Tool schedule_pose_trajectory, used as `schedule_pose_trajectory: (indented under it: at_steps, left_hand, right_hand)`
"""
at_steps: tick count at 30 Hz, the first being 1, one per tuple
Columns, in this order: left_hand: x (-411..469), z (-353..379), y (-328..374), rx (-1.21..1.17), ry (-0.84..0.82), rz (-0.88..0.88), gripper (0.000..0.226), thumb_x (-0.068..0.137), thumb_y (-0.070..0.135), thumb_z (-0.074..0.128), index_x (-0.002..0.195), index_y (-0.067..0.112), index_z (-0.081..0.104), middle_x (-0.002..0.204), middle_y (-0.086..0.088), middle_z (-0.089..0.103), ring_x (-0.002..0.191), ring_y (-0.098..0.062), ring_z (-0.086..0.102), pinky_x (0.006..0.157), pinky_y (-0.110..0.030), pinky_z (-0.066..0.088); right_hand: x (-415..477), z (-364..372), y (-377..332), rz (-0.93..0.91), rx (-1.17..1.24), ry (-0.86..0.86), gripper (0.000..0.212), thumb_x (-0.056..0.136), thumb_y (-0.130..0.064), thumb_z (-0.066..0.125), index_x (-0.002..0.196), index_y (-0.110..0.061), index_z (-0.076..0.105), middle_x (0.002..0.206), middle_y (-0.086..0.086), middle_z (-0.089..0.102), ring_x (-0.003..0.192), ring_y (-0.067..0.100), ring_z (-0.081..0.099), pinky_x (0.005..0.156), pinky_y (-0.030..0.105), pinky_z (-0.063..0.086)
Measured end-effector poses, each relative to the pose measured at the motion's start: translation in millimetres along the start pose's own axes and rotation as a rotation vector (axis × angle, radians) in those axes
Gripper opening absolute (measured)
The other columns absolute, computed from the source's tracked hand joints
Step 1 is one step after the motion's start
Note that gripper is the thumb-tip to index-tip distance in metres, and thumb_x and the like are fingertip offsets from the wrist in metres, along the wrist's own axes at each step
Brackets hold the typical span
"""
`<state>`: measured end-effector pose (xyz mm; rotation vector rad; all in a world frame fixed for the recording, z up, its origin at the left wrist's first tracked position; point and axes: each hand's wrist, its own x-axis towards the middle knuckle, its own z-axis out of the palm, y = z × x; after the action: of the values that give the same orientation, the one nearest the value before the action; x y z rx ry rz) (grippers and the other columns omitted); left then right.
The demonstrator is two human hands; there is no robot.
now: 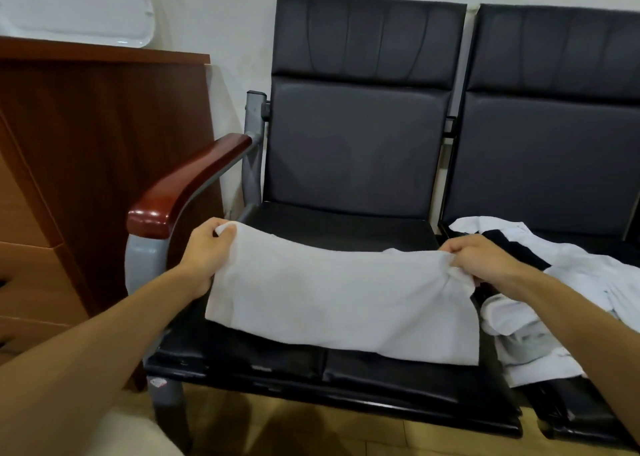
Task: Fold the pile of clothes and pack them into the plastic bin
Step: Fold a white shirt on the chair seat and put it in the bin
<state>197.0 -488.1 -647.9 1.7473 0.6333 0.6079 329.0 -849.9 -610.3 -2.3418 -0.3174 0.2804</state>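
Observation:
A white garment (339, 300) hangs stretched between my two hands over the seat of the left black chair (346, 223). My left hand (204, 248) pinches its upper left corner near the armrest. My right hand (485, 258) grips its bunched upper right corner. The lower edge of the cloth rests on the seat. A pile of clothes (554, 300), mostly white with a black piece, lies on the right chair's seat beside my right hand. No plastic bin can be seen.
A red-brown wooden armrest (187, 185) on a grey metal frame stands left of the seat. A brown wooden desk with drawers (86, 161) is further left. A second black chair (554, 126) adjoins on the right. Tan floor lies below.

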Motion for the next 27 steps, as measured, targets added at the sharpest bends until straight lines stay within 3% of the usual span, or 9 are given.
schedule_pose_trajectory:
  at_steps: [6,11,14,16,19,23,27]
  left_hand:
    - [50,34,-14,-0.026,0.053,-0.084,0.012,0.101,0.022,0.046,0.108,0.021,0.056,0.088,0.001,0.056,0.077,-0.016,0.054,0.064,-0.031,0.045]
    - [96,48,-36,0.116,0.120,-0.107,0.020,0.099,0.023,0.050,0.113,0.015,0.061,0.103,-0.008,0.061,0.092,-0.025,0.057,0.076,-0.036,0.046]
    - [115,54,-48,0.285,0.153,-0.064,0.026,0.098,0.021,0.052,0.116,0.008,0.063,0.111,-0.015,0.063,0.097,-0.030,0.057,0.076,-0.034,0.044]
    - [121,58,-54,0.373,0.133,-0.040,0.025,0.098,0.018,0.051,0.117,0.006,0.062,0.113,-0.017,0.062,0.092,-0.028,0.055,0.072,-0.035,0.044]
    - [123,61,-61,0.451,0.115,-0.026,0.025,0.097,0.010,0.050,0.121,0.008,0.059,0.117,-0.019,0.059,0.093,-0.030,0.056,0.072,-0.037,0.050]
    - [112,64,-54,0.519,0.045,-0.001,0.051,0.093,0.003,0.055,0.141,0.011,0.039,0.137,-0.016,0.043,0.114,-0.033,0.051,0.085,-0.038,0.048]
    - [70,67,-41,0.866,-0.085,0.176,0.066,0.091,0.017,0.061,0.149,0.018,0.027,0.151,-0.008,0.020,0.137,-0.029,0.026,0.111,-0.041,0.032]
  right_hand:
    - [54,-6,-15,-0.003,-0.150,-0.075,0.037,0.084,0.014,0.034,0.075,-0.006,0.064,0.070,0.007,0.059,0.059,0.017,0.052,0.040,0.018,0.035]
    - [109,2,-9,-0.033,-0.350,-0.140,0.029,0.087,0.007,0.050,0.077,-0.014,0.068,0.082,0.001,0.065,0.077,0.017,0.062,0.059,0.022,0.048]
    - [133,10,-2,-0.069,-0.544,-0.150,0.030,0.089,0.005,0.048,0.078,-0.019,0.063,0.085,-0.002,0.062,0.084,0.019,0.060,0.063,0.021,0.048]
    - [140,18,3,-0.068,-0.711,-0.150,0.028,0.087,0.005,0.045,0.086,-0.019,0.059,0.091,0.001,0.058,0.087,0.022,0.057,0.061,0.022,0.043]
    - [139,28,17,-0.059,-0.935,-0.028,0.034,0.087,0.001,0.048,0.112,-0.020,0.056,0.114,0.004,0.054,0.102,0.024,0.056,0.079,0.030,0.047]
    - [125,38,29,-0.188,-0.999,0.149,0.042,0.086,0.000,0.051,0.124,-0.019,0.054,0.123,0.004,0.052,0.112,0.023,0.051,0.090,0.030,0.043]
    - [96,61,33,-0.323,-0.820,-0.017,0.036,0.095,-0.013,0.049,0.129,-0.025,0.052,0.134,-0.004,0.047,0.125,0.017,0.043,0.100,0.028,0.038]
